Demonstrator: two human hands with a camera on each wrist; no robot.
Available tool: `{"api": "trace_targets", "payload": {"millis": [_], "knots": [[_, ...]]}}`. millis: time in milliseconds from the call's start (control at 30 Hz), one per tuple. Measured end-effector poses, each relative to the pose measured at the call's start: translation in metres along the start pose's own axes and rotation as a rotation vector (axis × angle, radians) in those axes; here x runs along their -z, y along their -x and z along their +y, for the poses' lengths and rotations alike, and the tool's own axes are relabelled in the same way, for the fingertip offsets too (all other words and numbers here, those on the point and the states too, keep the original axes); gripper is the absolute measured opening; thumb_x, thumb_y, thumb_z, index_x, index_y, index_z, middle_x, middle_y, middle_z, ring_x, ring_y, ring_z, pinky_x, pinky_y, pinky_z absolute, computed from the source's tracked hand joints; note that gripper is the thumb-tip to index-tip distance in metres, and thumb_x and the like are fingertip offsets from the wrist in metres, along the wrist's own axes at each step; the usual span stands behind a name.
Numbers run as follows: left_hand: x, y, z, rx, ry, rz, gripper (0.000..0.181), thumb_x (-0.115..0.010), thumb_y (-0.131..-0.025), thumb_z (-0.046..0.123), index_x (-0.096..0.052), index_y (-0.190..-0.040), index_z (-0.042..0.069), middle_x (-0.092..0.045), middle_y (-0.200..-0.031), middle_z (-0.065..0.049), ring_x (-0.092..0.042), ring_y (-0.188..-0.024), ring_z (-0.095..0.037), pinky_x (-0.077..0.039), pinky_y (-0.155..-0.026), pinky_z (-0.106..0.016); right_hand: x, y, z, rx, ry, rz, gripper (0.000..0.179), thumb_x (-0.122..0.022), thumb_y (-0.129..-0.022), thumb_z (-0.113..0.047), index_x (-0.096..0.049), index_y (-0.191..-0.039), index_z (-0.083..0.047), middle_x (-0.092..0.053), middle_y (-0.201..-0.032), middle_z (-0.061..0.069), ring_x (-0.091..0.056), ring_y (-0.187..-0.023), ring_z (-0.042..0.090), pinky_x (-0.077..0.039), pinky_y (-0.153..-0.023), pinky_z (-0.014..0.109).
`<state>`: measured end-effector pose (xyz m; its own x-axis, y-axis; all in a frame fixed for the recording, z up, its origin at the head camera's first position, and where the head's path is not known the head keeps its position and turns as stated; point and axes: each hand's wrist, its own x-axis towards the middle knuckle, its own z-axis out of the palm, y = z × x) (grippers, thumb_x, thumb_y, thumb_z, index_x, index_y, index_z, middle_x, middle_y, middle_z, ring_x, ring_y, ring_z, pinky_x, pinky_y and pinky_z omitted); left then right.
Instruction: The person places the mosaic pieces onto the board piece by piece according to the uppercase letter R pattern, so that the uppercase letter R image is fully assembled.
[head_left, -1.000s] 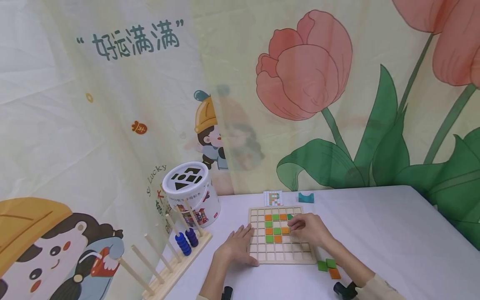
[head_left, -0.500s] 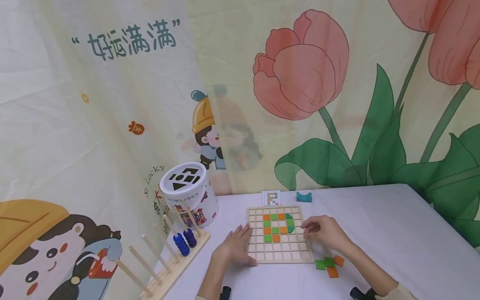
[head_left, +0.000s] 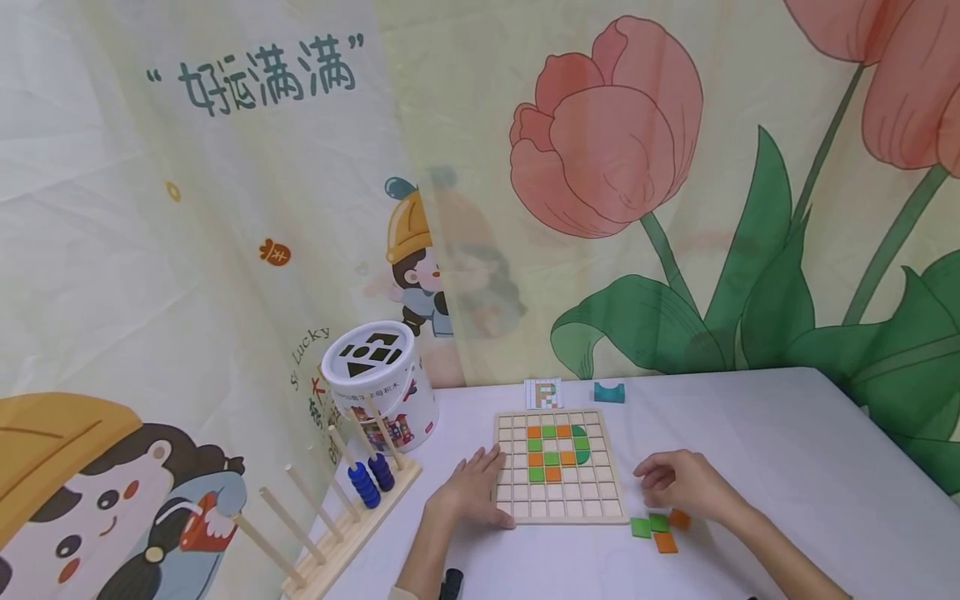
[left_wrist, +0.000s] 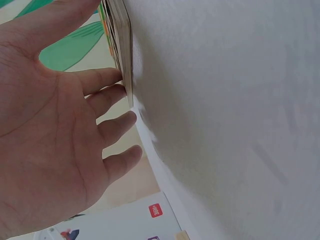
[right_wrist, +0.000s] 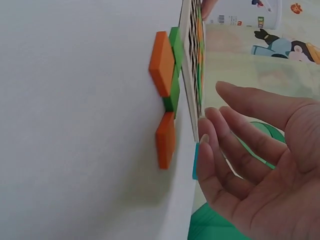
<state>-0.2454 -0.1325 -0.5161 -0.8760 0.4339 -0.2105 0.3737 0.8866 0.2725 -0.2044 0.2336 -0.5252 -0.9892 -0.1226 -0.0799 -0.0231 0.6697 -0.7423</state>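
Note:
A wooden grid board [head_left: 558, 510] lies on the table, with orange, green and dark green rounded tiles [head_left: 551, 458] set in a P-like shape. My left hand [head_left: 468, 493] rests along the board's left edge; in the left wrist view its straight fingers touch the board's side [left_wrist: 122, 45]. Right of the board, my right hand [head_left: 686, 483] hovers with loosely bent fingers and nothing between them. Just below it lie several loose square tiles: green ones [head_left: 641, 527] and orange ones [head_left: 665, 543]. The right wrist view shows an orange tile [right_wrist: 162, 65] apart from the fingers.
A small pattern card [head_left: 543, 394] and a teal arched block [head_left: 609, 392] lie behind the board. To the left stand a white bucket [head_left: 378, 383] with shape holes and a wooden peg rack [head_left: 352, 529] with blue beads. A printed curtain hangs behind.
My right hand has withdrawn from the board toward the right, above the loose tiles. A dark green rounded tile now shows at the P's lower right. An orange tile has appeared among the loose ones.

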Motion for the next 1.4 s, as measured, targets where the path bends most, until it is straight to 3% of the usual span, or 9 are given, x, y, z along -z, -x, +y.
{"api": "trace_targets", "payload": {"millis": [233,567,667,733,967,1200,1400], "knots": [[0.000,0.000,0.001,0.005,-0.004,-0.004,0.107,-0.090,-0.075,0.050,-0.040,-0.160,0.007,-0.032,-0.170,-0.009,-0.026,-0.158,-0.032,-0.025,-0.126,-0.056,0.002,0.009,0.012,-0.019,0.023,-0.060,0.037,-0.091,-0.071,0.000,-0.076,-0.103,-0.010,-0.070,-0.088,-0.003,-0.063,-0.082,0.016,-0.057,-0.069,0.026],[-0.001,-0.001,0.000,0.004,0.002,-0.004,0.106,-0.089,-0.076,0.050,-0.040,-0.160,0.008,-0.032,-0.170,-0.008,-0.025,-0.158,-0.032,-0.025,-0.126,-0.056,0.010,0.015,0.025,0.095,0.053,-0.126,0.041,-0.085,-0.070,0.010,-0.076,-0.106,-0.009,-0.069,-0.092,-0.004,-0.063,-0.083,0.016,-0.057,-0.072,0.024],[-0.002,-0.001,0.000,0.011,0.003,-0.012,0.107,-0.089,-0.076,0.051,-0.039,-0.161,0.009,-0.031,-0.170,-0.007,-0.024,-0.158,-0.031,-0.025,-0.127,-0.055,0.012,0.016,0.028,0.121,0.084,-0.118,0.042,-0.086,-0.070,0.011,-0.076,-0.104,-0.010,-0.068,-0.090,-0.004,-0.062,-0.081,0.015,-0.058,-0.071,0.023],[-0.002,-0.001,0.000,0.011,0.003,-0.012,0.106,-0.089,-0.076,0.050,-0.040,-0.161,0.009,-0.032,-0.170,-0.007,-0.025,-0.158,-0.031,-0.025,-0.126,-0.055,0.011,0.017,0.027,0.098,0.107,-0.094,0.041,-0.087,-0.070,0.010,-0.076,-0.104,-0.011,-0.067,-0.088,-0.005,-0.061,-0.080,0.015,-0.058,-0.070,0.025],[0.001,0.000,0.001,0.006,-0.012,-0.007,0.107,-0.089,-0.076,0.050,-0.040,-0.160,0.007,-0.032,-0.170,-0.008,-0.026,-0.158,-0.032,-0.026,-0.126,-0.056,0.010,0.017,0.015,-0.064,0.170,-0.011,0.039,-0.093,-0.068,0.002,-0.076,-0.101,-0.010,-0.064,-0.080,-0.003,-0.057,-0.077,0.016,-0.055,-0.067,0.030],[0.001,0.001,0.001,0.004,-0.010,-0.019,0.107,-0.088,-0.076,0.051,-0.039,-0.161,0.008,-0.031,-0.170,-0.007,-0.025,-0.158,-0.031,-0.026,-0.126,-0.055,0.011,0.015,0.013,-0.063,0.155,0.000,0.035,-0.087,-0.072,0.006,-0.076,-0.101,-0.010,-0.063,-0.078,-0.002,-0.056,-0.074,0.017,-0.053,-0.061,0.030],[0.001,-0.001,0.000,0.009,-0.021,-0.018,0.107,-0.088,-0.077,0.052,-0.039,-0.161,0.008,-0.031,-0.170,-0.007,-0.025,-0.158,-0.030,-0.026,-0.126,-0.054,0.015,0.008,0.003,-0.003,0.137,0.023,0.034,-0.078,-0.076,0.009,-0.076,-0.105,-0.009,-0.067,-0.078,-0.004,-0.061,-0.074,0.016,-0.055,-0.061,0.030]]}}
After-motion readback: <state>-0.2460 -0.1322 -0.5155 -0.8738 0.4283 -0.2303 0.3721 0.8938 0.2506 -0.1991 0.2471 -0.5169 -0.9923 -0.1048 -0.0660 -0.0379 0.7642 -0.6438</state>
